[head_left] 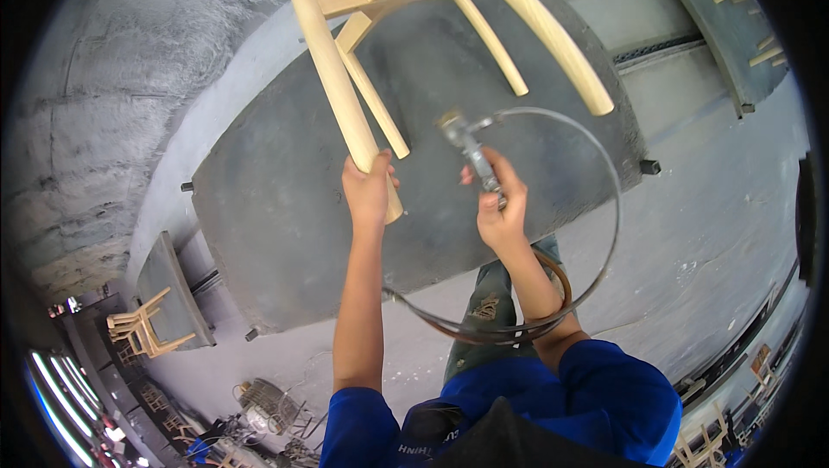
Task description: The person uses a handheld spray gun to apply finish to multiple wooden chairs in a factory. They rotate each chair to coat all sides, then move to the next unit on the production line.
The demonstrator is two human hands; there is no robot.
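Toward the worktop's (259, 200) far edge, the wooden chair frame (332, 71) is gripped by one leg in the left hand (369, 187); the metal tool (471, 153) is held in the right hand (503, 200). The hose (618, 200) is best kept clear.

Pale wooden chair frame (335, 79): cut off by picture's top edge, past the far edge of the grey flat-topped bench (276, 218). Left hand (367, 192) hides a stretch of it. Silver metal spray gun (475, 159): head blurred; handle partly hidden by right hand (503, 211). Looped grey-and-brown hose (618, 187): lost behind left forearm (358, 313), near edge of bench.
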